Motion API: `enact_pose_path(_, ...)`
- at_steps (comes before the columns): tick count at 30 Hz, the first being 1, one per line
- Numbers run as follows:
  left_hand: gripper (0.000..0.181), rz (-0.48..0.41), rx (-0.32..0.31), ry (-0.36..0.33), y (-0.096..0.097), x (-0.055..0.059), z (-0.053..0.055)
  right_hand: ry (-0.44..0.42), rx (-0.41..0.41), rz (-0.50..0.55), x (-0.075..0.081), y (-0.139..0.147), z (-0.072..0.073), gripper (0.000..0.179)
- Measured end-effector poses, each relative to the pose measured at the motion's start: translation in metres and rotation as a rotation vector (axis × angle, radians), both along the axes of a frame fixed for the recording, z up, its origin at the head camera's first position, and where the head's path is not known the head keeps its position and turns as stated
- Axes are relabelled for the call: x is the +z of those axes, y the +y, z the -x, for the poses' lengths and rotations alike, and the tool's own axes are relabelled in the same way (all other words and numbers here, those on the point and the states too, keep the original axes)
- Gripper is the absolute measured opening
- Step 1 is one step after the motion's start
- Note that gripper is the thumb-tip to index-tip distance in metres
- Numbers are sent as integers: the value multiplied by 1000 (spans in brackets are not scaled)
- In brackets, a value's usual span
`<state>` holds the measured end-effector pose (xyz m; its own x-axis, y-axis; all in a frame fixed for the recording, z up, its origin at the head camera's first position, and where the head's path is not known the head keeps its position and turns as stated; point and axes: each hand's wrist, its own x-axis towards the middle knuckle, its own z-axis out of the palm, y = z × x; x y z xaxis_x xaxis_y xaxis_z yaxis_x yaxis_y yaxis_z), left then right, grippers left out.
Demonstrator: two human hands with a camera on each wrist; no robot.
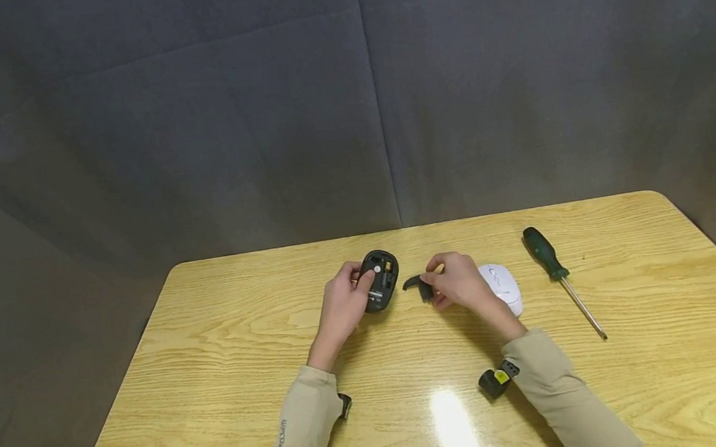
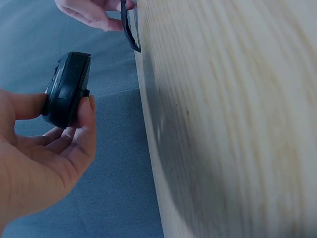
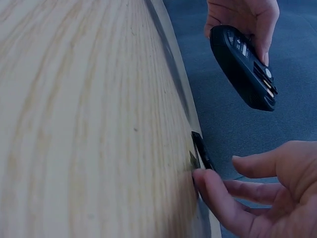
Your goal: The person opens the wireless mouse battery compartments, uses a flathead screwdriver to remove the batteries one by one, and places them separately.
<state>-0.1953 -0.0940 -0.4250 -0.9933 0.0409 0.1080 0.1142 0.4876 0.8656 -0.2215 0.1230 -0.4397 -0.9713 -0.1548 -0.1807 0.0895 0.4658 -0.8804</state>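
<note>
My left hand holds a black computer mouse by its side, thumb on the underside and fingers around the back. The mouse's underside faces up in the head view, with its battery compartment uncovered and a copper-coloured battery end showing. To the right, my right hand has its fingertips on a thin, curved black cover with a narrow arm at its left. In the right wrist view this cover is seen edge-on at the fingertips, low by the tabletop. A gap separates the cover from the mouse.
A white rounded object with dark markings lies just beyond my right wrist. Farther right lies a screwdriver with a green handle, its shaft pointing toward the front. The wooden table ends at a dark curtain behind.
</note>
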Motion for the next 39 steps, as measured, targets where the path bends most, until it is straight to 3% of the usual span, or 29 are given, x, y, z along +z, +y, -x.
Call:
enact_pose_path(7,32,8,8,2,0,3,-1,76,39,-128,3,2,-1,24)
enact_pose_path(14,33,10,10,2,-1,2,-2,201,52,-176,10,7,0,26)
enact_pose_path(23,34,24,18,-1,0,3,-1,354,-4,-150,29,27,-1,28)
enact_pose_path(33,33,25,15,8,1,1,1,389,-92,-161,47,67,-8,32)
enact_pose_path(39,31,34,13,12,2,2,1,386,-112,-217,50,87,-9,34)
